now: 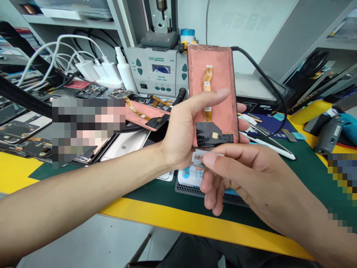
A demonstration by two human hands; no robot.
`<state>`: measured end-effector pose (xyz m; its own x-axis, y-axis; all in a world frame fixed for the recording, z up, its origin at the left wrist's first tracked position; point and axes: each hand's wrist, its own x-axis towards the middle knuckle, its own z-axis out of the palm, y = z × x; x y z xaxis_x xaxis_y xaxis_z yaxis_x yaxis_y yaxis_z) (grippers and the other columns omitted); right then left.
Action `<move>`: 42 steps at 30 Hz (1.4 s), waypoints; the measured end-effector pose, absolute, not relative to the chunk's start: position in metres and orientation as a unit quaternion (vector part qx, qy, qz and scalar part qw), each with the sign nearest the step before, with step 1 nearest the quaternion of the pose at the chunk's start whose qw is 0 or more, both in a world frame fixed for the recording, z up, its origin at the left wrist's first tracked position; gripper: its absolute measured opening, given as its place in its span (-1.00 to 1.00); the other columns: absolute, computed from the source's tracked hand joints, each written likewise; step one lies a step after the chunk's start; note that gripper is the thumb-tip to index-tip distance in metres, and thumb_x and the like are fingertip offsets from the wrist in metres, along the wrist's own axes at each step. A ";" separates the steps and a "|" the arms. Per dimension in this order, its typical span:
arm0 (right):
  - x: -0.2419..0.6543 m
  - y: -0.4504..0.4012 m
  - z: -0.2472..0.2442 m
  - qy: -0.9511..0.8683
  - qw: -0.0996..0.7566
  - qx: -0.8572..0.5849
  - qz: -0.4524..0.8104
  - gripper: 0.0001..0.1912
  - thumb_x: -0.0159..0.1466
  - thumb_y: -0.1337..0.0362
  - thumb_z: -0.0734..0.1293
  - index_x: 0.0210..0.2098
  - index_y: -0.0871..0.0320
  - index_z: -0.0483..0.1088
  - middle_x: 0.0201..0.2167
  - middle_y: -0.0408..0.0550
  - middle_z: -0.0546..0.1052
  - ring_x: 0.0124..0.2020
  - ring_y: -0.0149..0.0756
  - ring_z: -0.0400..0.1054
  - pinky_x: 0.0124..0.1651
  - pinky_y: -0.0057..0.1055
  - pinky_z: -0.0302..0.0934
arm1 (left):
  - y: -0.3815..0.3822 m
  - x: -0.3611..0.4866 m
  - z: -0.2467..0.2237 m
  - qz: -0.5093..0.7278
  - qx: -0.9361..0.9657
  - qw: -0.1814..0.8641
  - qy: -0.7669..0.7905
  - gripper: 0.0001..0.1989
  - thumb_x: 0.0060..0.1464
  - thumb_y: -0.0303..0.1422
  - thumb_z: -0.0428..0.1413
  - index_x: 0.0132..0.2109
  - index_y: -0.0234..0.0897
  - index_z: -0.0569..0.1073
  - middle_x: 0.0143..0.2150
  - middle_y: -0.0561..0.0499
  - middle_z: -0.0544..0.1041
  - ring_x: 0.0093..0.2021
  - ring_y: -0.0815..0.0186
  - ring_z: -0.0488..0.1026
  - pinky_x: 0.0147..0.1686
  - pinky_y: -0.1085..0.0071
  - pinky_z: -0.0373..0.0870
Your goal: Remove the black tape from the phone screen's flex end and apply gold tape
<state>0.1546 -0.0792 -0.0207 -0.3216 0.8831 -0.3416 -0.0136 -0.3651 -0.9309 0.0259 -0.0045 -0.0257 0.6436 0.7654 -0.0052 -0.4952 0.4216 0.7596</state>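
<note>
A phone screen assembly (221, 80) with a copper-coloured back stands raised in my left hand (185, 123). My left thumb lies across its back, and the other fingertips show at its right edge. A yellow flex cable (207, 80) runs down the copper surface to a patch of black film (208, 133) at the lower end. Just below that end, my right hand (237, 167) pinches a razor blade (198, 158) between thumb and forefinger. The blade is close to the bottom edge; whether it touches cannot be made out.
Behind stands a grey soldering station (153, 70). More phone parts (149, 113) and a white Mi phone back (125, 145) lie to the left. Tweezers (258, 130) and a white pen-like tool (279, 149) rest on the green mat (304, 163) at right. White chargers (103, 72) trail cables.
</note>
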 end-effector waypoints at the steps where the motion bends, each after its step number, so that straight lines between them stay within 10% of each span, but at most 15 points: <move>1: 0.154 -0.079 -0.020 -0.456 0.332 -0.479 0.673 -0.66 0.34 0.18 0.36 -0.53 0.17 0.50 -0.57 -0.08 0.56 -0.59 -0.41 0.44 -0.52 -0.53 0.41 | -0.004 0.026 -0.026 0.380 0.372 0.828 0.178 -0.64 0.18 -0.14 0.07 -0.19 -0.37 0.56 -0.35 -0.10 0.57 -0.30 0.15 0.58 -0.15 0.24 0.49; 42: 0.169 -0.079 -0.027 -0.470 0.441 -0.444 0.622 -0.75 0.17 0.22 0.43 -0.56 0.21 0.43 -0.67 -0.12 0.54 -0.76 -0.38 0.38 -0.72 -0.54 0.27 | -0.004 0.029 -0.025 0.433 0.313 0.834 0.141 -0.58 0.17 -0.10 0.09 -0.17 -0.41 0.60 -0.36 -0.20 0.65 -0.41 0.15 0.62 -0.40 0.34 0.55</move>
<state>0.1694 -0.0792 -0.0274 -0.2173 0.9663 -0.1381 -0.1307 -0.1690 -0.9769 0.0294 -0.0039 -0.0249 0.5858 0.8096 0.0358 -0.6334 0.4299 0.6434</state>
